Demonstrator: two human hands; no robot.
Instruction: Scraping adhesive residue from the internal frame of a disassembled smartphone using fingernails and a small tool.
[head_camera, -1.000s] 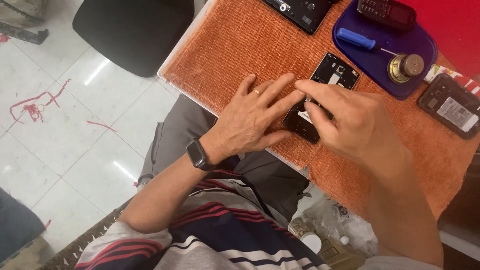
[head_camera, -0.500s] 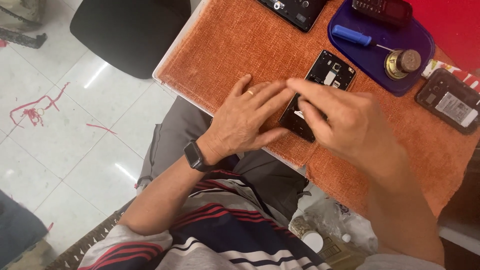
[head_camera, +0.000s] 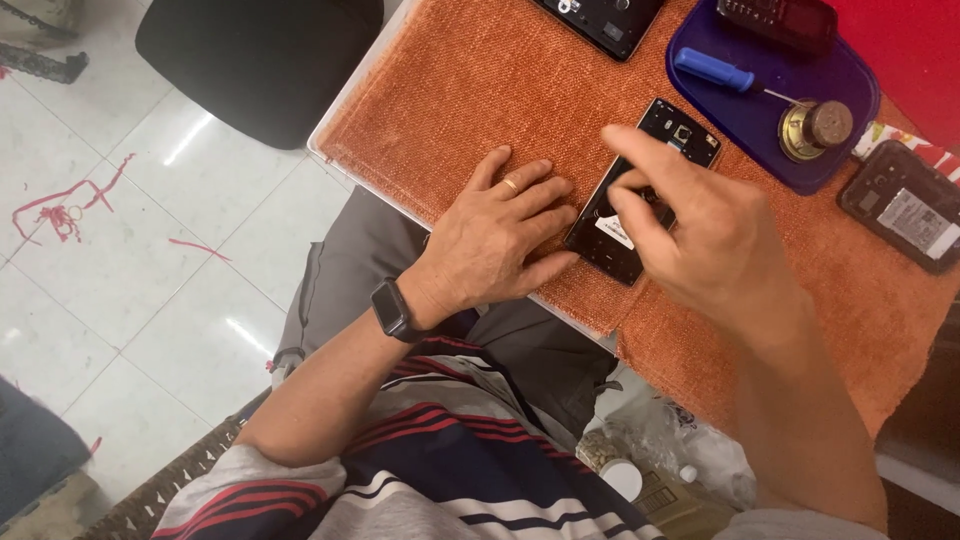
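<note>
Since the earlier frame the right hand (head_camera: 715, 235) has lifted a little and shifted right, uncovering more of the opened phone (head_camera: 640, 190); left hand (head_camera: 500, 235) has barely moved, fingers a bit flatter.

Phone lies back-side up, cover off, on the orange cloth (head_camera: 480, 90) near the front edge of the surface (head_camera: 345, 120); lower end points at the person. Left hand flat on the cloth, fingertips touching the phone's left edge, pinning it; that grip is released, palm down, holding nothing. Right hand hovers over the phone's middle, index stretched out, thumb and middle finger pinched close; cannot tell whether they hold anything, too small to see.

Doing it well, my read: keep the left fingertips pressed on the edge so the phone can't slide on the cloth; work the right fingertips light and straight down; don't drag the white label.

Around: blue tray (head_camera: 850, 75) just beyond, with a blue-handled screwdriver (head_camera: 715, 72), a round brass piece (head_camera: 815, 128) and a dark red phone (head_camera: 775, 18); another opened phone (head_camera: 905, 205) to the right; black device (head_camera: 600, 20) at the top edge; black stool (head_camera: 260, 60) on the floor. Nothing blocks the hands; the tray is close if the right hand swings outward.
</note>
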